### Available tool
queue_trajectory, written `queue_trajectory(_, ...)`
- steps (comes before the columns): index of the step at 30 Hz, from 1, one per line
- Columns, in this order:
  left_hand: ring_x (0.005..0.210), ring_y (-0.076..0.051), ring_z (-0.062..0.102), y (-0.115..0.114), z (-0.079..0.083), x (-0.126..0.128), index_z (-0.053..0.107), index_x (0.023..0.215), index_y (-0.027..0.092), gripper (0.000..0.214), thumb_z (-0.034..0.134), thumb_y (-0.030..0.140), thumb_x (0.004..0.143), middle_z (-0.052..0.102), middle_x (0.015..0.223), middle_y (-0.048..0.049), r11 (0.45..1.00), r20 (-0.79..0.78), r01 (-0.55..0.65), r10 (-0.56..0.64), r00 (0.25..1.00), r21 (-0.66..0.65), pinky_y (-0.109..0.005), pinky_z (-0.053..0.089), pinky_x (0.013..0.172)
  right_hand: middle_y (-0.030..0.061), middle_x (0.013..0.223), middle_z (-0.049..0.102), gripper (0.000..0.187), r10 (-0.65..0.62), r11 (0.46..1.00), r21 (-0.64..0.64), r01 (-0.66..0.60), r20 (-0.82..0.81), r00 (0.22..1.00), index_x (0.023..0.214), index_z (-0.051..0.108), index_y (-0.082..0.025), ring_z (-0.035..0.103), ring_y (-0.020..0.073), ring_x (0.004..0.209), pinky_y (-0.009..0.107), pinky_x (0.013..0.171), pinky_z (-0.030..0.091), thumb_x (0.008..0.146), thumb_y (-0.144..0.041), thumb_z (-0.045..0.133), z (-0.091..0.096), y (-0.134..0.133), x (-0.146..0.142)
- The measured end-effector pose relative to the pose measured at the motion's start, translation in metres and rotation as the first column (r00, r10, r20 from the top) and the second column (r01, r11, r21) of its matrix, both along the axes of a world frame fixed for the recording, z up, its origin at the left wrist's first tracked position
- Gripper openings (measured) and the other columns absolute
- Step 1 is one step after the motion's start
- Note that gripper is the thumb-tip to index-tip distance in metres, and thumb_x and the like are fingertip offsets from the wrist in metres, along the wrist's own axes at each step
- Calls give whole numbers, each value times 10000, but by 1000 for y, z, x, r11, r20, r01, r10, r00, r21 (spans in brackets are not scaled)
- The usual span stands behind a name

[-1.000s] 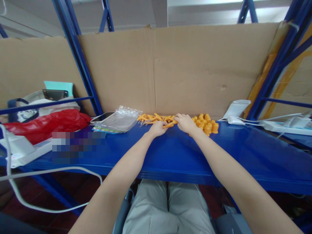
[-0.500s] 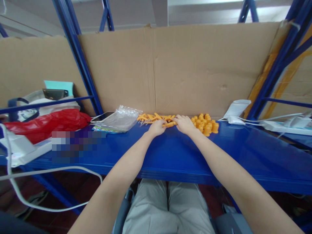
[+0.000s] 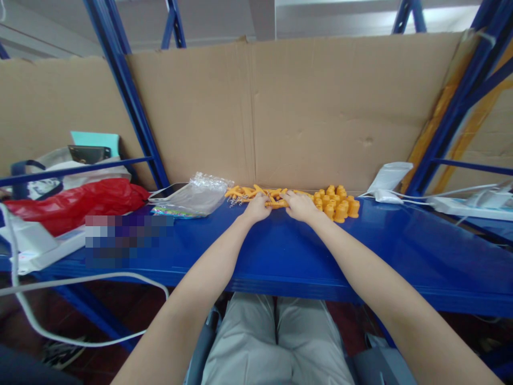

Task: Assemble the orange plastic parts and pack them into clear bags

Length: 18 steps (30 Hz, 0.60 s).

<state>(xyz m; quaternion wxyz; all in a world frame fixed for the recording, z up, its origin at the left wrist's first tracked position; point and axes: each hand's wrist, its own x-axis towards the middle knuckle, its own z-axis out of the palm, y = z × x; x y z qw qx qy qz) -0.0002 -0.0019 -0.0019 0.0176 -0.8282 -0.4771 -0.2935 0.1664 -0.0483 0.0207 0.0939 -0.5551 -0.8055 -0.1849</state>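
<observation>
A pile of orange plastic pieces with small metal chains lies at the back of the blue tabletop. At the pile's front edge, my left hand is closed, its fingers pinching the left end of an orange plastic piece. Facing it, my right hand has curled fingers on the right end of that same piece. The fingertips partly hide it, so its exact kind is unclear. Several orange cup-shaped pieces stand grouped just right of my right hand.
Left of the pile lie a clear plastic bag and a phone. A red bag and a white power strip are farther left. A white packet with cables sits at right. Cardboard walls the back.
Both hands stay at the pile's front edge with the orange piece between them. My right hand has shifted slightly left and its fingers have changed position.
</observation>
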Motion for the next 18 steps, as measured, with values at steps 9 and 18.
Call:
queue_trajectory(9,1010,-242,644,4,-3,2,682,959,124,182,545,189,857,694,1015,-128,983,-102,-135,123,987,-122,-327,491,924,155,1332,567,479,184,982,33,-184,-345,921,1286,555,-136,559,270,1212,409,1037,420,806,-143,549,-16,28,15)
queue_trajectory(18,1058,-241,613,7,-5,0,669,989,114,203,524,190,869,654,1059,-142,974,-107,-191,179,978,-120,-310,459,968,100,1097,693,413,117,944,-70,-324,-845,522,1107,626,-136,673,182,961,360,908,518,712,-20,606,-27,56,27)
